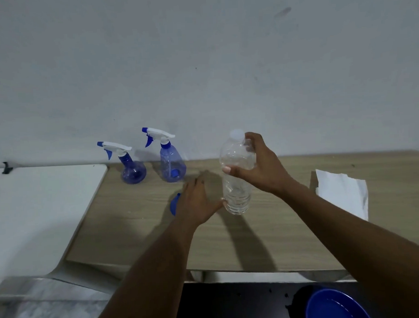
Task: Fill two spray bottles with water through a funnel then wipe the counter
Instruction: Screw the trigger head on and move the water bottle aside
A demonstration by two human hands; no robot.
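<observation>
A person's right hand (257,166) wraps around the upper half of a clear plastic water bottle (236,174), thumb on the near side and fingers curled behind the shoulder below its white cap, holding it upright on the wooden table (290,227). The right forearm reaches in from the lower right. The left hand (198,202) lies low and flat over the table, fingers spread, its thumb touching the bottle's base; it grips nothing. A blue object (174,205), largely hidden beneath that hand, cannot be identified. Two blue spray bottles stand near the wall, triggers fitted: a round-bodied one (131,170) to the left, a taller one (171,165) beside it. A white paper towel (344,191) lies at the right of the table.
</observation>
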